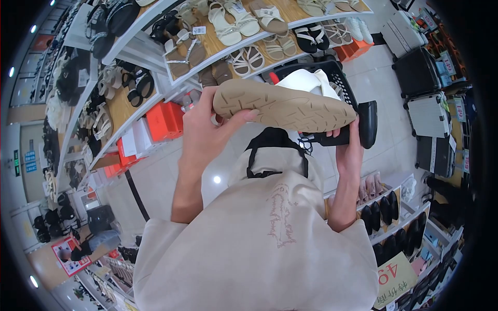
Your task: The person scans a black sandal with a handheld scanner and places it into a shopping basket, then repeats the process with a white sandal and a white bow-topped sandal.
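A sandal with a tan, grooved sole (285,106) and a white upper (306,82) is held up in front of me, sole turned toward me. My left hand (211,122) grips one end of it, with the thumb pressed on the sole. At the other end, my right hand (351,140) closes its fingers round the edge. Just beyond the right fingers is a glossy black rounded object (368,124), partly hidden. Behind the sandal stands a black shopping basket (340,78), overlapped by it in this view.
Shelves of sandals (225,26) rise ahead and to the left, with orange shoe boxes (165,121) under them. Suitcases (428,114) line the right side. Low at right, a rack holds black shoes (385,210) beside a price sign (395,280). Pale tiles (391,83) cover the floor.
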Tool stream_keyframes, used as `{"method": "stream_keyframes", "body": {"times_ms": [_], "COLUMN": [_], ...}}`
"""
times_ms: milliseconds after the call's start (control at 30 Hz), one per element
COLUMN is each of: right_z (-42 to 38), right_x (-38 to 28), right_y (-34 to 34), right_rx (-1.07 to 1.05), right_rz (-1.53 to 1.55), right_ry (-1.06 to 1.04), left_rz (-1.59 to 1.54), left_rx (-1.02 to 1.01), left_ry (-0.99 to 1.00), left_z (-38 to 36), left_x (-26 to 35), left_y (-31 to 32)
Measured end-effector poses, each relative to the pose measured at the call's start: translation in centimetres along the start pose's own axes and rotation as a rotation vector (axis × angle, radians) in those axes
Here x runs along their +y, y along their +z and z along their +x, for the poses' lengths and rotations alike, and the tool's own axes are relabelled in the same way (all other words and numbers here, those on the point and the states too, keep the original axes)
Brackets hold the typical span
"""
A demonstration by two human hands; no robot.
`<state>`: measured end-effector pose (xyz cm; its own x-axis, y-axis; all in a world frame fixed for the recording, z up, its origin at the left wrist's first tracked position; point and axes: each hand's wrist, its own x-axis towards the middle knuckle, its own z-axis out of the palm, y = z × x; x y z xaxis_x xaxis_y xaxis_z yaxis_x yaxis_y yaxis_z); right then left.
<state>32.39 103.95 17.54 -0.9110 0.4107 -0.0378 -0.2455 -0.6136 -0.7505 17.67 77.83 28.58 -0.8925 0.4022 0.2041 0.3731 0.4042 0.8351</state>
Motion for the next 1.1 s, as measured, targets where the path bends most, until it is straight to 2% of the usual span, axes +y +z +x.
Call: {"method": "stream_keyframes", "body": {"times_ms": [67,200,267,467,733,833,900,933,1000,1067,1100], "right_z": [-0.1,-0.2,-0.2,0.0,0.1,-0.2,-0.4,-0.4,-0.4,-0.2,0.0], "right_x": [0.6,0.9,1.0,0.1,0.5,0.0,0.0,0.3,0.5,0.5,0.6], "right_y": [1.1,1.3,0.6,4.1,5.5,5.9,5.7,5.4,4.9,4.2,3.8], "right_rx": [0.46,0.46,0.284,0.352,0.348,0.339,0.342,0.318,0.295,0.276,0.277], "right_rz": [-0.144,-0.162,-0.389,-0.671,-0.661,-0.706,-0.74,-0.632,-0.525,-0.48,-0.48], "right_ry": [-0.014,-0.08,-0.072,-0.063,-0.152,-0.195,-0.215,-0.209,-0.202,-0.054,-0.055], "left_rz": [0.003,-0.093,-0.126,-0.15,-0.145,-0.281,-0.437,-0.437,-0.606,-0.688,-0.768], "left_rx": [-0.005,0.001,0.022,0.017,0.045,0.105,0.127,0.123,0.04,-0.022,-0.083], "left_ry": [-0.031,-0.099,-0.127,-0.272,-0.277,-0.201,-0.325,-0.326,-0.504,-0.491,-0.475], "left_z": [0.0,-0.1,0.1,0.9,1.4,1.5,1.7,1.8,2.0,1.9,1.8], "left_x": [0.2,-0.8,-0.1,0.0,-0.3,-1.1,-1.1,-0.9,-0.7,-1.4,-1.8], "left_y": [-0.3,-0.7,-0.7,-1.2,-1.5,-1.0,-1.2,-1.3,-1.6,-1.8,-1.8]}}
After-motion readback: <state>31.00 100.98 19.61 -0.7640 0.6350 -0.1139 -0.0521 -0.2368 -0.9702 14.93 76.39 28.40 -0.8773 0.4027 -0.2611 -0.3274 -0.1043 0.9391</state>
